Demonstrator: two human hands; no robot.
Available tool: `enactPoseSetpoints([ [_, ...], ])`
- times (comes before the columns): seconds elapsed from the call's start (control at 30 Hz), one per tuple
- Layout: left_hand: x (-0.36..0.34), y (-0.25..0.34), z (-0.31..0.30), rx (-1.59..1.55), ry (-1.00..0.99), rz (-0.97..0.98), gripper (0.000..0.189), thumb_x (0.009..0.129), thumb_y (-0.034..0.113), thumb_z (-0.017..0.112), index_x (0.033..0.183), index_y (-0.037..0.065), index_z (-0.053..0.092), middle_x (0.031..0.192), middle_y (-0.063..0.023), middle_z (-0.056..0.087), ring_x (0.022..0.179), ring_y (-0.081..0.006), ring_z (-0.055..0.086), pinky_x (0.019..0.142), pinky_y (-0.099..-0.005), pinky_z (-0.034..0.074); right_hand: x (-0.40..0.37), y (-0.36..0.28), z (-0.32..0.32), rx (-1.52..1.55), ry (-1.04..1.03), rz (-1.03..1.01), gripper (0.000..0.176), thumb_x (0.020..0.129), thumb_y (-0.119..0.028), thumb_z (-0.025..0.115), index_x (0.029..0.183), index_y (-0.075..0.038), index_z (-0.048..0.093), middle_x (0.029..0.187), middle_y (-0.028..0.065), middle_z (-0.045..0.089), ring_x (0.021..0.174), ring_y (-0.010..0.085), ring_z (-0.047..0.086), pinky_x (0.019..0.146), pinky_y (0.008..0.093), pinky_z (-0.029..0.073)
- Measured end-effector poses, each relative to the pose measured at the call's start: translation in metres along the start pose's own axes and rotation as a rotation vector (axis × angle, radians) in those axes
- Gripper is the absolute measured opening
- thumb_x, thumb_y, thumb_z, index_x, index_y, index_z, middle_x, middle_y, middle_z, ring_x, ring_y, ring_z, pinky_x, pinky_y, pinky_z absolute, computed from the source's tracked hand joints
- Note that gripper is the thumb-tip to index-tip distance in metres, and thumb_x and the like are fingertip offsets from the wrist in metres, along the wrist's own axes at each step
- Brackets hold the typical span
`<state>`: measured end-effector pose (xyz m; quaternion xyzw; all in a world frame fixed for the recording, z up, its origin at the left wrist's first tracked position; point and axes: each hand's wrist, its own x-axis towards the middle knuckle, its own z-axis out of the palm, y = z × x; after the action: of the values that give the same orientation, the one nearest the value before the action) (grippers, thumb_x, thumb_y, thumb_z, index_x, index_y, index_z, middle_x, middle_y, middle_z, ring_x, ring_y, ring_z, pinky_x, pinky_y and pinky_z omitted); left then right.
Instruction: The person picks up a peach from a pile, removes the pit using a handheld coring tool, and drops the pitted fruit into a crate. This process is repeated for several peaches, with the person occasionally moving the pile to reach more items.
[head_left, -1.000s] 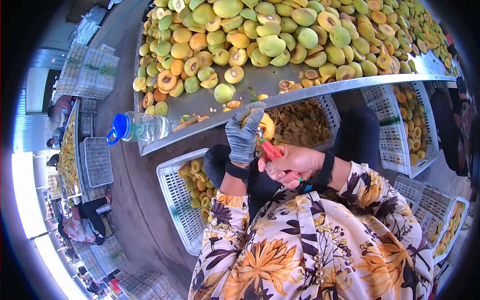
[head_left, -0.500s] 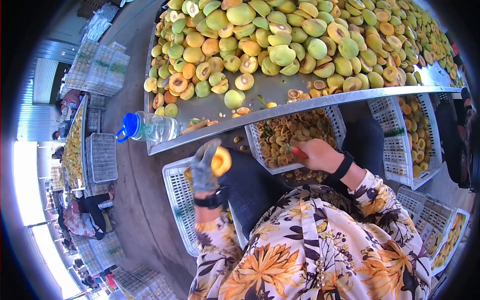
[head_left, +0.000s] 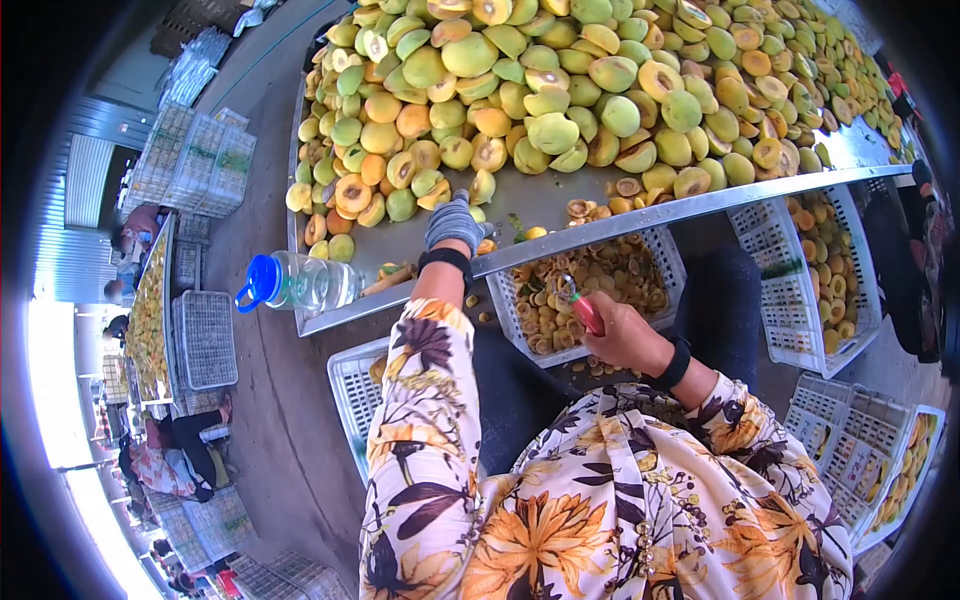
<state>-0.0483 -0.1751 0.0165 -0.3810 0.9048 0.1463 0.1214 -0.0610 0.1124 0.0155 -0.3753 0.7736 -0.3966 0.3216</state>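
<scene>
My left hand (head_left: 455, 222), in a grey glove with a black wristband, reaches over the metal table's near edge. Its fingers are closed against a green-yellow peach half (head_left: 482, 187) at the foot of the pile; the glove hides part of the grip. My bare right hand (head_left: 622, 335) is wrapped round a small pitting tool (head_left: 584, 311) with a red handle, green collar and metal tip. That tool points up and left over a white crate (head_left: 578, 352) filled with scooped-out peach pieces. A heap of cut peaches (head_left: 540, 90) covers much of the table (head_left: 400, 238).
A water bottle with a blue lid (head_left: 300, 281) lies at the table's left corner. White crates stand at my left (head_left: 352, 385) and right (head_left: 785, 300), the right one holding peach halves. People sit by another fruit table (head_left: 150, 330) far left.
My left hand has moved from above the left crate up to the table, and the pitted peach half it held is gone from it. The right hand's tool has turned more upright.
</scene>
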Motion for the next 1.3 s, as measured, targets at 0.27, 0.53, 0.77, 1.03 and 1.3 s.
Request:
enactPoseSetpoints([
  [0.27, -0.046, -0.023, -0.01, -1.394, -0.106, -0.012, 0.051, 0.068, 0.013, 0.073, 0.11, 0.002, 0.048, 0.096, -0.012, 0.058, 0.085, -0.0216, 0.061, 0.061, -0.0291, 0.054, 0.005, -0.018, -0.006, -0.042, 0.122, -0.155, 0.034, 0.077, -0.015, 0.065, 0.103, -0.001, 0.049, 0.071, 0.0206, 0.057, 0.065, 0.0378, 0.058, 0.058, 0.0387, 0.046],
  [0.53, -0.121, 0.001, 0.03, -2.196, -0.156, 0.218, 0.044, 0.079, 0.03, 0.063, 0.112, 0.005, 0.049, 0.104, -0.0153, 0.057, 0.088, -0.0312, 0.06, 0.075, -0.0399, 0.053, 0.022, -0.044, 0.016, 0.024, 0.058, -0.192, 0.031, 0.074, -0.013, 0.065, 0.098, 0.001, 0.051, 0.064, 0.0216, 0.055, 0.061, 0.0384, 0.056, 0.054, 0.0398, 0.043],
  [0.77, -0.136, 0.045, 0.042, -1.981, 0.048, 0.253, 0.034, 0.087, 0.026, 0.057, 0.112, 0.005, 0.05, 0.101, -0.0067, 0.057, 0.089, -0.0173, 0.057, 0.08, -0.0293, 0.047, 0.006, -0.034, 0.022, 0.071, 0.156, -0.15, 0.025, 0.076, -0.012, 0.062, 0.086, 0.002, 0.044, 0.062, 0.0241, 0.053, 0.062, 0.041, 0.056, 0.054, 0.0432, 0.044],
  [1.03, -0.141, 0.057, 0.057, -1.794, 0.177, 0.305, 0.035, 0.087, 0.024, 0.056, 0.115, 0.004, 0.05, 0.107, -0.0081, 0.055, 0.091, -0.0192, 0.057, 0.083, -0.0309, 0.047, -0.005, -0.035, 0.027, 0.143, 0.163, 0.001, 0.022, 0.076, -0.007, 0.059, 0.087, 0.001, 0.041, 0.063, 0.0234, 0.051, 0.061, 0.0415, 0.053, 0.053, 0.0402, 0.041],
  [1.3, -0.129, 0.021, 0.038, -2.044, -0.325, 0.135, 0.037, 0.084, 0.03, 0.057, 0.104, -0.001, 0.055, 0.088, -0.0149, 0.062, 0.075, -0.0259, 0.062, 0.068, -0.0337, 0.052, -0.002, -0.037, 0.029, 0.042, -0.056, -0.079, 0.019, 0.072, -0.003, 0.056, 0.086, 0.004, 0.046, 0.064, 0.0241, 0.054, 0.064, 0.0407, 0.057, 0.057, 0.0422, 0.045],
])
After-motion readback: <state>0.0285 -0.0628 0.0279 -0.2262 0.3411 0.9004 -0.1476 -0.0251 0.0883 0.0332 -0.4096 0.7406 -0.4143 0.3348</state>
